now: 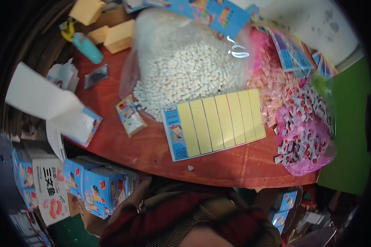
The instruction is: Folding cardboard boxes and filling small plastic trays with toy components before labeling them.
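Observation:
My left hand [142,190] is low beside the table's front edge, near a stack of blue printed cardboard packs [98,191]; its fingers are hidden. My right hand is out of view. Bare skin shows at the bottom edge, but I cannot tell what part it is. On the red table [148,158] lies a flat card [220,123] with yellow columns and a blue printed end. Behind it, a large clear plastic bag [152,37] spills small white pieces [189,70]. A small filled printed packet [130,116] rests left of the card.
Pink bags at the right hold pink pieces [272,78] and small printed sachets [307,140]. White sheets [41,92] overhang the table's left edge. A teal bottle [88,48], yellow blocks [119,36] and a dark flat packet [96,76] sit at the back left. A white printed carton [49,189] stands below.

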`<state>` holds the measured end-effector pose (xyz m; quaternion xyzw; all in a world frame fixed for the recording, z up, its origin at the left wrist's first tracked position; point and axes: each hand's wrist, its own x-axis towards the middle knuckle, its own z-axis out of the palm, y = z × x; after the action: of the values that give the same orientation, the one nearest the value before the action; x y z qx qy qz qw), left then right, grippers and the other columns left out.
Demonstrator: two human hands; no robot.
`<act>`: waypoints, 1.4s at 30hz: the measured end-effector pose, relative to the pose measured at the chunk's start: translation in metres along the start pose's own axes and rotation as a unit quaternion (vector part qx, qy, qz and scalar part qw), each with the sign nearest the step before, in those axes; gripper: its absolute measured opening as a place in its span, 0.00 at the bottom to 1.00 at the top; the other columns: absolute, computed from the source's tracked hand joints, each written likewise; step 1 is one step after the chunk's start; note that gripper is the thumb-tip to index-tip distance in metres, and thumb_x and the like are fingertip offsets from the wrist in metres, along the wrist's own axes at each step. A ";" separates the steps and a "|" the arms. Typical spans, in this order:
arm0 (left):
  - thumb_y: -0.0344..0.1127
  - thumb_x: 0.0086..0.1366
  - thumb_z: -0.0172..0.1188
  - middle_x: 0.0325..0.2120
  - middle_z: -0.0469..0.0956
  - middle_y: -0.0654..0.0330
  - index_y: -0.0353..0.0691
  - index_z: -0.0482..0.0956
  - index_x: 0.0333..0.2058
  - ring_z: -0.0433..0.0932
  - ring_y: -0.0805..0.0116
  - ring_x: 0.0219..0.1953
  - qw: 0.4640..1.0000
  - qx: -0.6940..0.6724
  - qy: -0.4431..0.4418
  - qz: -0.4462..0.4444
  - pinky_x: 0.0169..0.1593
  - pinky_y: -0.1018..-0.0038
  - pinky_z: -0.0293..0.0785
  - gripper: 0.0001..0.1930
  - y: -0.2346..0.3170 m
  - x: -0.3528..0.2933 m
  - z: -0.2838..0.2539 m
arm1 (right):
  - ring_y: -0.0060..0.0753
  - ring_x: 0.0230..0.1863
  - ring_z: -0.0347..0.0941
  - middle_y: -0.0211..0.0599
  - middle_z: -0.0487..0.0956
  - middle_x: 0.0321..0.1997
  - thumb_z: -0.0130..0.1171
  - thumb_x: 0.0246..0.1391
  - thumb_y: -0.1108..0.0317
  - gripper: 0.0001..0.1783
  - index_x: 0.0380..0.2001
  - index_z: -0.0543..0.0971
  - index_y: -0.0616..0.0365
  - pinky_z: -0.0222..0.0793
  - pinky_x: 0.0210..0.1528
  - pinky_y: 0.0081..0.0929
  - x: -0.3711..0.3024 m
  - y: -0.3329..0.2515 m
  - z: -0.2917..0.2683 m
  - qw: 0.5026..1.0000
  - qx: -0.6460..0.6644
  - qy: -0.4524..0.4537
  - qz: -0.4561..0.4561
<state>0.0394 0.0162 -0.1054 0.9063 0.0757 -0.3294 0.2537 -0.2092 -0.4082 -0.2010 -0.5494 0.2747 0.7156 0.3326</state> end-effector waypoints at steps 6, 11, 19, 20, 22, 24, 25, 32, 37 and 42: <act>0.44 0.54 0.45 0.33 0.72 0.48 0.39 0.73 0.35 0.71 0.54 0.37 0.984 0.053 0.014 0.169 0.41 0.63 0.66 0.17 0.070 -0.088 -0.053 | 0.32 0.18 0.70 0.38 0.73 0.17 0.49 0.44 0.62 0.13 0.26 0.74 0.61 0.65 0.20 0.29 -0.018 -0.053 -0.044 0.988 -0.153 0.000 0.021; 0.34 0.53 0.49 0.24 0.74 0.53 0.34 0.73 0.32 0.74 0.64 0.29 0.924 -0.190 0.096 0.316 0.33 0.75 0.68 0.11 0.133 -0.107 -0.116 | 0.30 0.19 0.71 0.39 0.74 0.23 0.46 0.47 0.63 0.14 0.32 0.72 0.63 0.67 0.23 0.26 -0.252 -0.147 -0.001 0.876 -0.385 0.149 -0.251; 0.33 0.53 0.49 0.23 0.74 0.52 0.33 0.73 0.30 0.74 0.65 0.25 0.842 -0.202 0.387 0.317 0.30 0.75 0.68 0.09 0.174 0.024 -0.226 | 0.29 0.26 0.71 0.42 0.74 0.24 0.50 0.47 0.67 0.11 0.34 0.72 0.62 0.65 0.29 0.23 -0.395 -0.273 -0.032 0.746 -0.342 0.206 -0.533; 0.32 0.53 0.49 0.24 0.74 0.52 0.33 0.73 0.30 0.74 0.66 0.25 0.843 -0.228 0.384 0.301 0.30 0.75 0.68 0.09 0.180 0.046 -0.237 | 0.29 0.26 0.71 0.42 0.74 0.24 0.50 0.47 0.67 0.11 0.34 0.72 0.62 0.65 0.29 0.23 -0.400 -0.292 -0.038 0.744 -0.340 0.218 -0.532; 0.34 0.52 0.49 0.24 0.74 0.51 0.33 0.73 0.29 0.75 0.64 0.25 0.802 -0.244 0.457 0.297 0.30 0.74 0.68 0.10 0.179 0.094 -0.258 | 0.29 0.25 0.71 0.41 0.74 0.24 0.51 0.47 0.69 0.10 0.34 0.72 0.61 0.65 0.28 0.23 -0.403 -0.328 -0.039 0.729 -0.302 0.267 -0.553; 0.36 0.51 0.49 0.23 0.75 0.50 0.33 0.73 0.29 0.75 0.62 0.25 0.755 -0.258 0.531 0.285 0.30 0.72 0.68 0.11 0.175 0.140 -0.274 | 0.28 0.23 0.70 0.40 0.74 0.24 0.51 0.47 0.69 0.09 0.34 0.72 0.59 0.64 0.27 0.21 -0.402 -0.369 -0.047 0.653 -0.344 0.278 -0.614; 0.36 0.51 0.49 0.24 0.75 0.51 0.33 0.72 0.30 0.75 0.64 0.23 0.721 -0.255 0.579 0.280 0.27 0.73 0.68 0.12 0.170 0.158 -0.282 | 0.28 0.23 0.69 0.41 0.74 0.24 0.51 0.47 0.69 0.09 0.34 0.72 0.59 0.64 0.27 0.21 -0.405 -0.392 -0.050 0.639 -0.345 0.272 -0.631; 0.42 0.56 0.47 0.21 0.68 0.61 0.37 0.68 0.33 0.68 0.72 0.16 0.717 -0.594 0.342 0.129 0.17 0.78 0.67 0.13 0.209 0.202 -0.324 | 0.24 0.34 0.69 0.39 0.74 0.30 0.50 0.48 0.65 0.13 0.32 0.72 0.64 0.65 0.36 0.23 -0.410 -0.580 -0.122 0.450 -0.266 0.408 -0.749; 0.44 0.52 0.50 0.34 0.68 0.44 0.22 0.60 0.39 0.69 0.55 0.34 0.654 -0.477 0.585 0.046 0.39 0.68 0.66 0.26 0.210 0.244 -0.354 | 0.47 0.43 0.64 0.50 0.68 0.40 0.51 0.40 0.70 0.20 0.40 0.68 0.62 0.61 0.46 0.32 -0.377 -0.703 -0.130 0.382 -0.198 0.524 -0.735; 0.46 0.49 0.57 0.39 0.66 0.40 0.19 0.58 0.42 0.70 0.54 0.39 0.676 -0.531 0.511 -0.027 0.38 0.68 0.71 0.34 0.253 0.248 -0.375 | 0.50 0.39 0.64 0.51 0.66 0.36 0.52 0.33 0.76 0.22 0.39 0.65 0.65 0.63 0.40 0.36 -0.370 -0.737 -0.144 0.333 -0.152 0.548 -0.752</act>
<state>0.5175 -0.0171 0.0857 0.6437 0.3801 0.2738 0.6052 0.5154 -0.1191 0.1019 -0.8321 -0.2489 -0.2712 0.4149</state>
